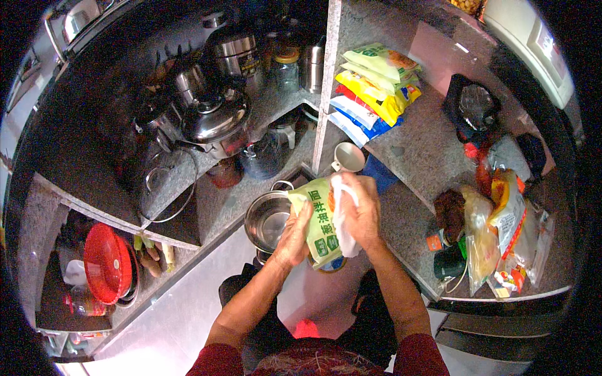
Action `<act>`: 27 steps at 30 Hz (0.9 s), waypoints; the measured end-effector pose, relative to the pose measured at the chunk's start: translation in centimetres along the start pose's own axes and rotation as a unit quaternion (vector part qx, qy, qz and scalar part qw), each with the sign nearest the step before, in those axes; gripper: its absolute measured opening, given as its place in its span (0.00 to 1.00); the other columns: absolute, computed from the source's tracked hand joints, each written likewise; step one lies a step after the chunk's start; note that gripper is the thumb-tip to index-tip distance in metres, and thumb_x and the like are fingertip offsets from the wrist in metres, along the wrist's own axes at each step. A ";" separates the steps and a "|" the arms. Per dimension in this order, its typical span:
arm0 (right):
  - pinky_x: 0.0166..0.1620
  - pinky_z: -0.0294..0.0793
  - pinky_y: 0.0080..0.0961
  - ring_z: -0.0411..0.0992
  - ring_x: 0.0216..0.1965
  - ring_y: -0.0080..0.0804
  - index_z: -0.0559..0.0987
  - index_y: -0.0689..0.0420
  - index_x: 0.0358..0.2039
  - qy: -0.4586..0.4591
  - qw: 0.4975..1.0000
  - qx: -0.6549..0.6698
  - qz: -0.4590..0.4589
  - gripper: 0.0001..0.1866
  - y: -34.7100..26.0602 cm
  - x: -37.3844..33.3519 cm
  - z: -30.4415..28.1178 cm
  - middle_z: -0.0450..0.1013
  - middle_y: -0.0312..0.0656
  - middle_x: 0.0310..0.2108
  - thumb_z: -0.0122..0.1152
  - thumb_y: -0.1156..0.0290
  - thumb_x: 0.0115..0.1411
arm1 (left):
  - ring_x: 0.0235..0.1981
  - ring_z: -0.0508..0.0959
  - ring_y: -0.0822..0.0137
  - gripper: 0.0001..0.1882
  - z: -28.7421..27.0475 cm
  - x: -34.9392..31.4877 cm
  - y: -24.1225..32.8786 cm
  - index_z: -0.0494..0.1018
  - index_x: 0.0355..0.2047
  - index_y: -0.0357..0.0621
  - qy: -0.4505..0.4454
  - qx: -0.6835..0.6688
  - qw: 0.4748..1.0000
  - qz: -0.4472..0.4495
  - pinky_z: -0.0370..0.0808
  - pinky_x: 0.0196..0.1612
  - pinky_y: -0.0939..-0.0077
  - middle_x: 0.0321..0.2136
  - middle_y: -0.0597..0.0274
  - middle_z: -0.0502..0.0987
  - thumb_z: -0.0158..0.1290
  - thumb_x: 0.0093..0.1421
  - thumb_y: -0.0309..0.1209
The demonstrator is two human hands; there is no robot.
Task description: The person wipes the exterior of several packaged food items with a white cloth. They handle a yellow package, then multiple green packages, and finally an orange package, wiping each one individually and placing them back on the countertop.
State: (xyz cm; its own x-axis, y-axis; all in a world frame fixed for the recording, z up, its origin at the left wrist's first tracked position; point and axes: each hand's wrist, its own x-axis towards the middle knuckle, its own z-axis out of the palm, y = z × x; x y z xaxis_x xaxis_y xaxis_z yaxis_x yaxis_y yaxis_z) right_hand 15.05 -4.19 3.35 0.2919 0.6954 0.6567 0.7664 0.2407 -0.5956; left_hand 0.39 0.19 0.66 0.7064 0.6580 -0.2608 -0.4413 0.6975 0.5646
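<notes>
Between my hands, in front of the shelves, is a pale green food packet (317, 216) with dark lettering. My left hand (293, 237) is closed on its left edge, thumb on the front. A white cloth (342, 219) is bunched in my right hand (364, 213) and lies against the packet's right side, hiding part of it. Just left of the packet is a shiny steel pot (266, 220) with a loop handle. Behind my right hand stands a white mug (348, 156). Farther back lies a stack of food packets (379, 88) in green, yellow and blue.
An upright stone divider (324, 94) separates two shelves. On the left are a lidded steel pot (216, 122), a glass lid (168, 188), a glass jar (287, 69) and, lower down, a red basin (108, 263). Several bagged foods (505, 219) crowd the right shelf.
</notes>
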 end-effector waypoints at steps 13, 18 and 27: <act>0.39 0.72 0.30 0.70 0.39 0.40 0.77 0.53 0.35 -0.324 0.930 0.131 -0.115 0.15 -3.9 -2.2 -0.9 0.69 0.45 0.35 0.59 0.79 0.44 | 0.45 0.72 0.57 0.34 -1.7 0.9 1.9 0.61 0.52 0.45 0.060 -0.090 0.986 0.123 0.68 0.50 0.60 0.47 0.56 0.70 0.44 0.55 0.57; 0.38 0.71 0.22 0.70 0.37 0.26 0.74 0.58 0.41 -0.109 0.952 0.241 0.157 0.13 0.1 0.3 -6.1 0.72 0.40 0.37 0.53 0.76 0.52 | 0.47 0.71 0.59 0.34 -0.9 0.8 2.3 0.60 0.53 0.45 0.072 -0.046 0.991 0.107 0.68 0.50 0.60 0.48 0.58 0.69 0.45 0.55 0.57; 0.47 0.68 0.26 0.67 0.44 0.28 0.66 0.60 0.49 -0.169 0.876 0.335 0.302 0.27 -0.6 0.2 -3.8 0.69 0.43 0.43 0.64 0.73 0.47 | 0.50 0.68 0.60 0.30 -0.4 1.1 0.5 0.56 0.55 0.50 -0.007 -0.102 0.994 0.032 0.66 0.53 0.61 0.51 0.59 0.66 0.46 0.57 0.51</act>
State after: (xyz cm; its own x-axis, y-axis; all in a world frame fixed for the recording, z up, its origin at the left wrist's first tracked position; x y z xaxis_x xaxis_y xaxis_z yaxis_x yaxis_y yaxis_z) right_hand 16.79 -6.77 5.64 0.2550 0.9667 0.0211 -0.0107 0.0247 -0.9996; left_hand 0.78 1.37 0.31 0.6803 0.6995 -0.2190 -0.5868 0.6988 0.4092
